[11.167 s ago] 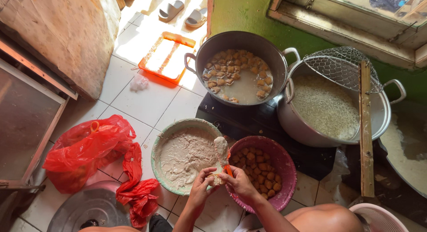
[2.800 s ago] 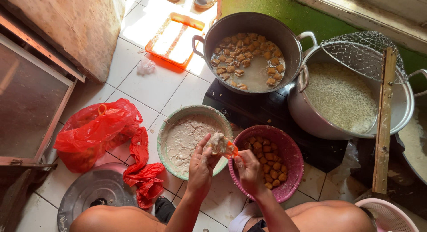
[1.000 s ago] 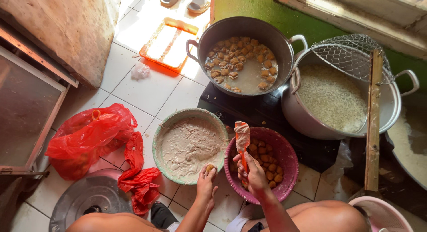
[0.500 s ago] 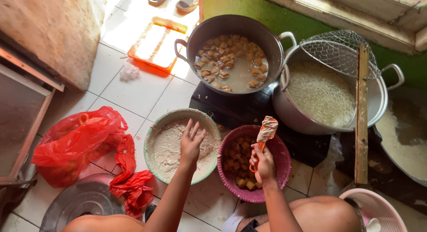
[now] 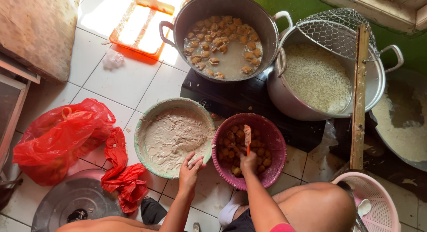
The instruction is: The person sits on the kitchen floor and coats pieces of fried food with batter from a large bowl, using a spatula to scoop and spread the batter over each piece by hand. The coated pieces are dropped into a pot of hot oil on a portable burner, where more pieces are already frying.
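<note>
The right hand (image 5: pixel 248 162) is over the pink basket (image 5: pixel 275 145) of browned chunks, fingers closed on a small orange-handled tool (image 5: pixel 247 135) smeared with paste. The left hand (image 5: pixel 190 169), fingers loosely spread and empty, rests on the near rim of the green bowl (image 5: pixel 141 134) of wet batter. That batter looks sticky and slippery; the tool seems light, best pinched low on the handle.
</note>
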